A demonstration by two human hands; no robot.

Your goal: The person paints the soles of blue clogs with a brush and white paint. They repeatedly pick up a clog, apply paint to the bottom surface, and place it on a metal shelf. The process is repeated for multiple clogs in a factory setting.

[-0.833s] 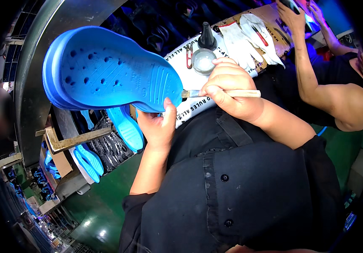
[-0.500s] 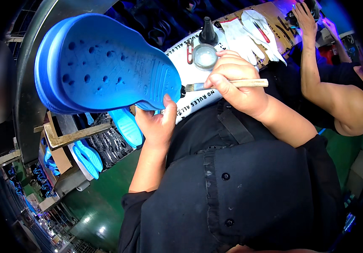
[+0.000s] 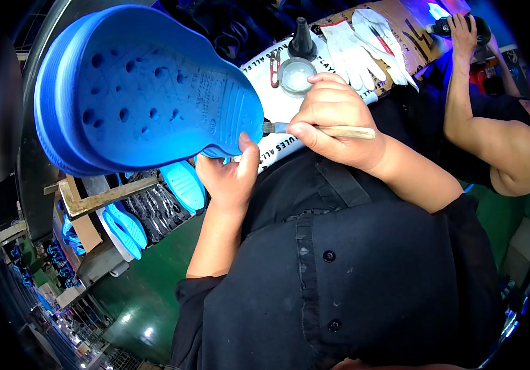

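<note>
A big blue clog sole (image 3: 154, 92) with round holes and a ridged heel fills the upper left, tilted toward me. My left hand (image 3: 231, 176) grips its heel end, thumb on the top face, fingers hidden beneath. Fine layered ridges run along its outer side; whether several soles are stacked I cannot tell. A flat paintbrush (image 3: 354, 132) with a pale wooden handle is pinched in my right hand (image 3: 333, 123). The bristles meet the heel's edge, close to my left thumb. Just beyond the right hand stands a small round dish (image 3: 296, 76) with whitish contents.
Behind the dish are a black cone-shaped bottle (image 3: 302, 42), red thread snips (image 3: 274, 69) and white gloves (image 3: 342, 52). Blue soles (image 3: 126, 228) and a wooden frame (image 3: 105, 200) lie at lower left. A co-worker's arm (image 3: 481, 132) reaches in at far right, holding something black.
The sole has shifted slightly left and tilted more. My right hand and the brush have moved a little left, staying at the heel edge. The co-worker's black object has moved right.
</note>
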